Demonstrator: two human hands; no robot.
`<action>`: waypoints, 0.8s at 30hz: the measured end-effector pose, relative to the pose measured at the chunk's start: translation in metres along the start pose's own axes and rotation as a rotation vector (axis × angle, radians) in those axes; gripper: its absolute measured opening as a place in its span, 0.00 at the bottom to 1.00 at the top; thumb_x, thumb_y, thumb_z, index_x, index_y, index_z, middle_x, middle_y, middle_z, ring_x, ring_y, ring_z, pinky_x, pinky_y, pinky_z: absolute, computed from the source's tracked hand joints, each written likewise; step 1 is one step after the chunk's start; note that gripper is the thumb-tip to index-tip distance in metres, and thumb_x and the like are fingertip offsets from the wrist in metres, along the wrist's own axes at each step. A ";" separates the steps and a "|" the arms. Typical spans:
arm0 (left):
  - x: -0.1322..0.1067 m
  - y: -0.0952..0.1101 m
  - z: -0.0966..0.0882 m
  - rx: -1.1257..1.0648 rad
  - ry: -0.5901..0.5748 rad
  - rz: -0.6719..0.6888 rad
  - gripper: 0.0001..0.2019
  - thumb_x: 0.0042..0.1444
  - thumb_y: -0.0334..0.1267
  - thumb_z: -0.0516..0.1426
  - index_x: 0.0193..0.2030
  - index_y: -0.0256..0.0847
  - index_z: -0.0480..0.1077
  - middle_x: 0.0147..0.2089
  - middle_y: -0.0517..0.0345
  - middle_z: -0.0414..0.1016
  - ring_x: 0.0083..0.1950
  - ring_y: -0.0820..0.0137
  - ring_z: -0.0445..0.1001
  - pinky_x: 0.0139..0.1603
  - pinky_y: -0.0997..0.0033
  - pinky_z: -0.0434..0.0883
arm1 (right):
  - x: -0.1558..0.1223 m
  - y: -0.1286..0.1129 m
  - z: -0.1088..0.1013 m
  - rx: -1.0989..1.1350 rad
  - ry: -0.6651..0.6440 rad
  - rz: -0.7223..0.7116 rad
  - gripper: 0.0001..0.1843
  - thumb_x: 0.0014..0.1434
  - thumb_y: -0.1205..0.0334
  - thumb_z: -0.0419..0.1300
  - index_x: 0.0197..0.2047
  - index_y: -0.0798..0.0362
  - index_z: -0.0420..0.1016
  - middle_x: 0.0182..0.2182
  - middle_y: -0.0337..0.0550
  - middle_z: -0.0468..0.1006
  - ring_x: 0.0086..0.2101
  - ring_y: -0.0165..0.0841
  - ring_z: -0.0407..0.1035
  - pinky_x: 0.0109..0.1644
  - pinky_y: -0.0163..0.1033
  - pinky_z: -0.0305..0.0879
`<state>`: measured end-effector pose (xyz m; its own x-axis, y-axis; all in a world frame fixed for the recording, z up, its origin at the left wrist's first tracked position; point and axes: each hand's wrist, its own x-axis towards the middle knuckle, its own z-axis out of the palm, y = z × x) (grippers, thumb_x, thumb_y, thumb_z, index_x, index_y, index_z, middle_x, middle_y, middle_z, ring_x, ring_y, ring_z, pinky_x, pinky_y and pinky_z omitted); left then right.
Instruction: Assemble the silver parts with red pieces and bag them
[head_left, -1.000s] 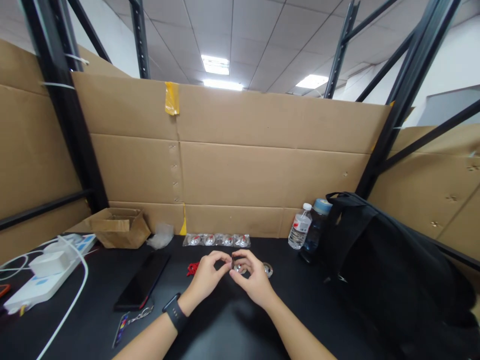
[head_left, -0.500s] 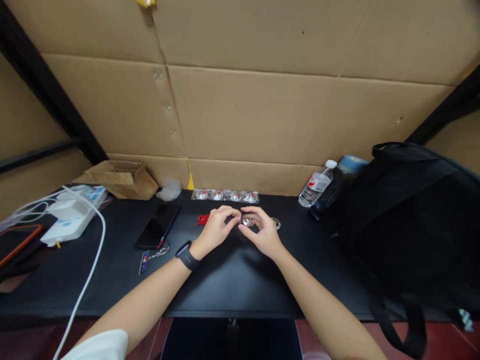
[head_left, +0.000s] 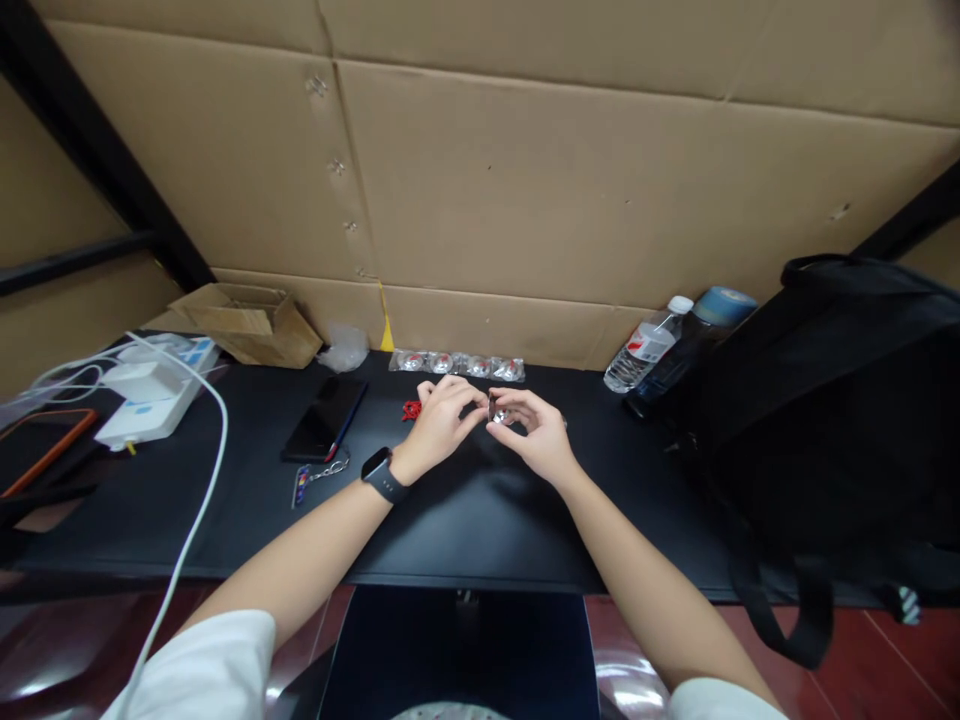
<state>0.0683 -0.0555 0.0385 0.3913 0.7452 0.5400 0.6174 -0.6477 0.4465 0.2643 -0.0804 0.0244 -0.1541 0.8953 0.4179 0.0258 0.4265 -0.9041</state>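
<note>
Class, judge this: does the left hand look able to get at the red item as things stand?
Probably yes: the red item lies close beside the left hand, with nothing visible between them. That hand seems busy, though, holding a small thin piece with the right hand.

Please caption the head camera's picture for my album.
Left hand and right hand meet at a small thin item over a black table.

Both ends of the desk [head_left: 480,540] stood crowded.
A black backpack [head_left: 795,430] filled the right, beside a blue-lidded bottle [head_left: 721,305] and a clear bottle [head_left: 641,352]. On the left were a brown paper bag [head_left: 251,335], a white power strip [head_left: 165,412], an orange-edged phone [head_left: 45,445] and a dark phone [head_left: 325,420], a keychain [head_left: 302,483] near it.
</note>
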 end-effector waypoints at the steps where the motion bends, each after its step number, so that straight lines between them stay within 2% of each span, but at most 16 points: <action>1: 0.000 0.000 0.000 0.000 0.007 0.001 0.08 0.69 0.41 0.57 0.41 0.45 0.76 0.45 0.58 0.82 0.54 0.63 0.71 0.50 0.58 0.53 | 0.000 0.000 0.000 0.022 0.004 0.016 0.19 0.53 0.56 0.74 0.46 0.49 0.77 0.56 0.50 0.79 0.49 0.41 0.78 0.49 0.44 0.75; 11: -0.002 0.001 0.003 0.033 0.021 0.039 0.09 0.70 0.39 0.55 0.42 0.44 0.77 0.47 0.54 0.81 0.55 0.61 0.71 0.52 0.56 0.55 | 0.001 0.005 0.003 0.096 0.054 0.103 0.18 0.48 0.54 0.76 0.41 0.50 0.80 0.55 0.50 0.80 0.47 0.41 0.80 0.52 0.46 0.76; 15: -0.002 0.002 0.001 0.091 0.099 0.027 0.07 0.67 0.39 0.58 0.42 0.47 0.79 0.61 0.50 0.73 0.65 0.54 0.62 0.57 0.52 0.57 | 0.001 0.007 0.004 0.192 0.078 0.168 0.16 0.47 0.56 0.77 0.37 0.51 0.81 0.52 0.47 0.81 0.46 0.41 0.80 0.54 0.47 0.76; 17: -0.002 0.000 -0.001 0.119 0.111 0.044 0.06 0.66 0.40 0.60 0.41 0.48 0.80 0.65 0.51 0.68 0.68 0.51 0.57 0.59 0.49 0.58 | 0.003 0.007 0.004 0.219 0.061 0.218 0.15 0.49 0.54 0.76 0.37 0.51 0.81 0.51 0.47 0.81 0.46 0.41 0.80 0.52 0.47 0.77; 20: -0.001 -0.002 -0.003 0.128 0.079 0.073 0.05 0.65 0.40 0.61 0.41 0.49 0.80 0.64 0.50 0.68 0.68 0.50 0.57 0.60 0.47 0.59 | 0.004 0.007 0.001 0.172 0.037 0.230 0.15 0.53 0.50 0.73 0.37 0.52 0.82 0.49 0.48 0.81 0.45 0.41 0.79 0.48 0.46 0.78; 24: -0.002 -0.002 0.000 0.115 0.039 0.074 0.06 0.66 0.38 0.60 0.43 0.47 0.80 0.63 0.49 0.70 0.67 0.52 0.58 0.61 0.47 0.59 | 0.004 0.009 -0.001 -0.029 0.028 0.127 0.13 0.59 0.49 0.68 0.35 0.51 0.80 0.50 0.49 0.76 0.51 0.40 0.74 0.54 0.45 0.75</action>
<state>0.0663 -0.0556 0.0371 0.4129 0.6879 0.5969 0.6626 -0.6765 0.3213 0.2651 -0.0730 0.0176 -0.1200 0.9455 0.3028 0.0719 0.3125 -0.9472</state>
